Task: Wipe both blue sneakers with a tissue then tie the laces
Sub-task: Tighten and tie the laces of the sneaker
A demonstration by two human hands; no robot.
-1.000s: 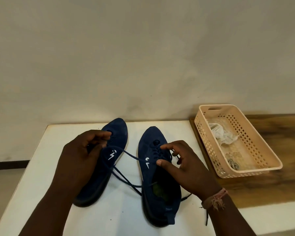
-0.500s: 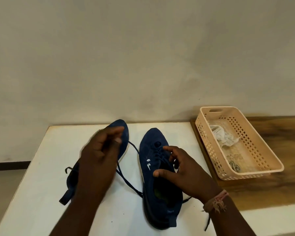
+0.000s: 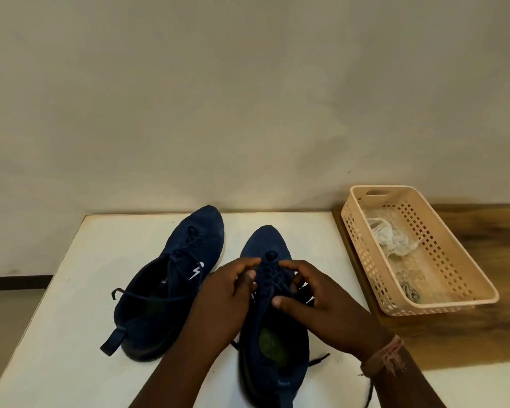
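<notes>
Left hand has left upper-left sneaker, now joins right hand on centre sneaker; both pinch its laces. Tying starts here.

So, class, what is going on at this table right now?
A person has both hands on the right sneaker: the left hand and right hand pinch its laces near the tongue. The left sneaker lies beside it with loose laces. A crumpled tissue sits in the basket.
</notes>
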